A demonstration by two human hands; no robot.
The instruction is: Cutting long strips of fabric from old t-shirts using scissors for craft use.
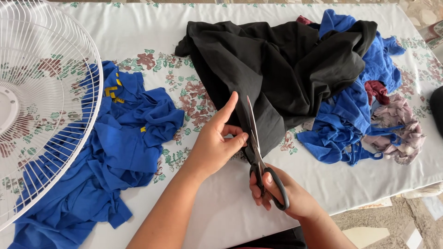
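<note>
— What are the hands doing?
— Right hand (288, 193) grips black-handled scissors (258, 154), blades in black fabric (286, 69); left hand (217, 143) pinches its edge.
— The surface?
— Floral tablecloth (152, 27), blue garments (115, 152), white fan grille (41, 106).

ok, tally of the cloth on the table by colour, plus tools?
Black cloth: 1, pinched by the left hand
Blue cloth: 2 heaps, left and right
Dark red scraps: 1
Pale mauve scraps: 1
Scissors: 1, in the right hand
Total: 6

A home: floral tablecloth (152, 27), fan grille (46, 92), cloth piles (120, 138).
</note>
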